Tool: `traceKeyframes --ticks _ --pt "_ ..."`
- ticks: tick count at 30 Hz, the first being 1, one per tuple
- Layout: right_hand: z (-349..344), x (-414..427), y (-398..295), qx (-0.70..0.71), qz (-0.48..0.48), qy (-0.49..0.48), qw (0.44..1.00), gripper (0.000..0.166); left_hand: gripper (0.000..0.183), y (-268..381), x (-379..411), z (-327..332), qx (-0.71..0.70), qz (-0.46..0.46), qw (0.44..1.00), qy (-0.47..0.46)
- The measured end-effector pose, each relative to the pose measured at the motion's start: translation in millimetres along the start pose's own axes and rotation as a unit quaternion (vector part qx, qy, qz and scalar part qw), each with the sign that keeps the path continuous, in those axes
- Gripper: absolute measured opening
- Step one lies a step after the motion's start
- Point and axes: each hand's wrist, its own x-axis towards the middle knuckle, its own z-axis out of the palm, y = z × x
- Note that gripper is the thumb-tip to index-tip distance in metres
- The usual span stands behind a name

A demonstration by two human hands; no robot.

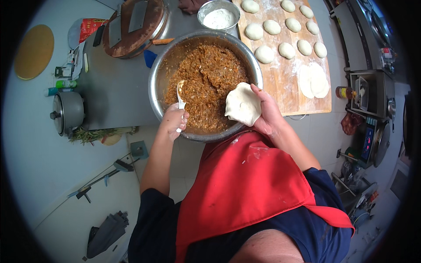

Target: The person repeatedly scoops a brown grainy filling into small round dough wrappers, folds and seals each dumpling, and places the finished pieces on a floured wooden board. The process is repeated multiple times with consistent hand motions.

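Note:
My left hand (174, 121) grips the handle of a white spoon (180, 95), whose bowl rests at the left side of a brown minced filling (207, 82). The filling lies in a large stainless steel basin (159, 75) in front of me. On the palm and fingers of my right hand (268, 113) lies a flattened round of dough (243, 104), held over the basin's right rim. Its edges droop and curl a little, and no filling shows on it. Part of the right palm is hidden under the dough.
A floured wooden board (283, 88) at the right bears several dough balls (264, 54) and overlapping flat dough rounds (314, 80). Behind the basin stands a metal bowl of flour (218, 18). Cleavers (138, 14) lie on a round chopping block (123, 39); a lidded pot (67, 111) is at left.

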Motion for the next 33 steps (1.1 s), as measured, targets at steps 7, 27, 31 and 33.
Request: traceKeyframes --ticks 7,27,31,33 --pt "13.5 32.1 -0.7 -0.012 0.035 0.013 0.999 0.031 0.022 -11.1 -20.0 -7.8 -0.183 -0.009 0.982 -0.043" --pt "57.9 91.8 41.9 0.102 0.116 -0.16 0.975 0.048 0.064 -52.6 -89.7 84.0 0.408 0.395 0.78 0.264" --pt "54.2 92.9 35.6 0.126 0.116 -0.176 0.969 0.048 0.063 -47.0 -89.0 87.7 0.348 0.361 0.834 0.229" --pt "52.0 92.2 34.0 0.137 0.122 -0.161 0.97 0.049 0.062 -47.7 -87.7 89.0 0.319 0.387 0.834 0.231"
